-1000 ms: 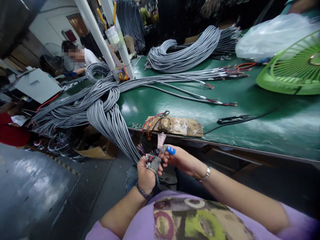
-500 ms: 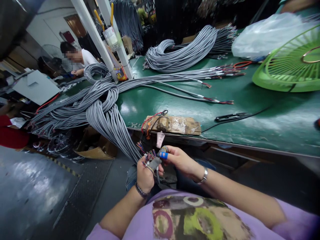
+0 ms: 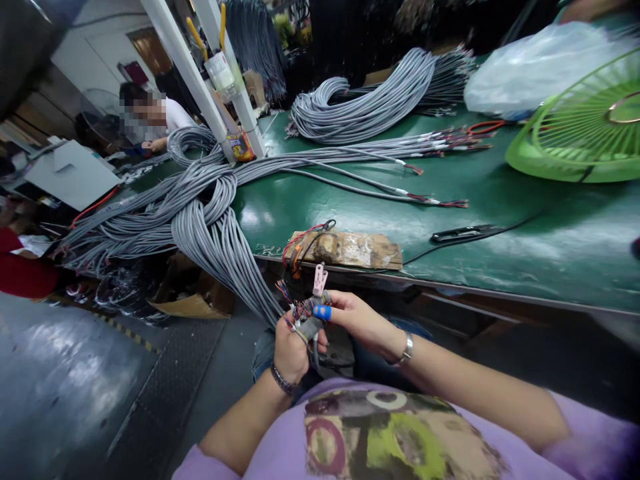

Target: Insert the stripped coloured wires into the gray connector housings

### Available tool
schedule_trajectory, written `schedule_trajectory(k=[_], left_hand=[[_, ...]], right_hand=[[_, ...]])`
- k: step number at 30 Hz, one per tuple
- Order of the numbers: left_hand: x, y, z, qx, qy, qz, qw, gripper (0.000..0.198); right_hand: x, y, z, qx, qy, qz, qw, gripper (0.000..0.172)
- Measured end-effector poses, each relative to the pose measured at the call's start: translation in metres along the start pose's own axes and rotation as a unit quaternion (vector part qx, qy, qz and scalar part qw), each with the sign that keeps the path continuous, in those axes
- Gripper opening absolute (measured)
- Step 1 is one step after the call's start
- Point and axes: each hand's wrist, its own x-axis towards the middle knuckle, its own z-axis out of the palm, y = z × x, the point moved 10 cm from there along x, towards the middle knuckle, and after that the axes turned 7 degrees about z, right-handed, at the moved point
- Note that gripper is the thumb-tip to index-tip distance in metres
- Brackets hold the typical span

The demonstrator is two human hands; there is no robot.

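Observation:
My left hand is closed around the end of a grey cable, its thumb wrapped in grey. Thin coloured wires fan out above its fingers. My right hand meets it from the right, thumb and forefinger pinched at the wire ends; the thumb has a blue wrap and the forefinger a grey one. What exactly lies between those fingertips is too small to tell, but the wires run to them. Just above stands a pale pink clip, by the table edge. Behind it a worn wooden block lies on the table, with red and black leads.
Grey cable bundles spread over the green table and hang off its front edge at left. A coiled bundle, a plastic bag and a green fan are further back. Another person works at far left.
My right hand has moved slightly left, its thumb now over the wires at my left hand. The pink clip has turned, showing its two arms. My left hand stays nearly in place.

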Motion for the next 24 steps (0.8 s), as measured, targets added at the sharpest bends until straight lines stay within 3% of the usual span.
schedule_trajectory(k=[16,24], left_hand=[[-0.002,-0.003,-0.008,-0.015,0.051,-0.002,0.999,0.03],[0.001,-0.001,0.0,0.016,0.011,0.009,1.0,0.029]], right_hand=[[-0.006,0.003,-0.015,0.022,0.087,-0.007,0.996,0.029],[0.001,0.008,-0.007,0.035,0.047,0.018,0.998,0.026]])
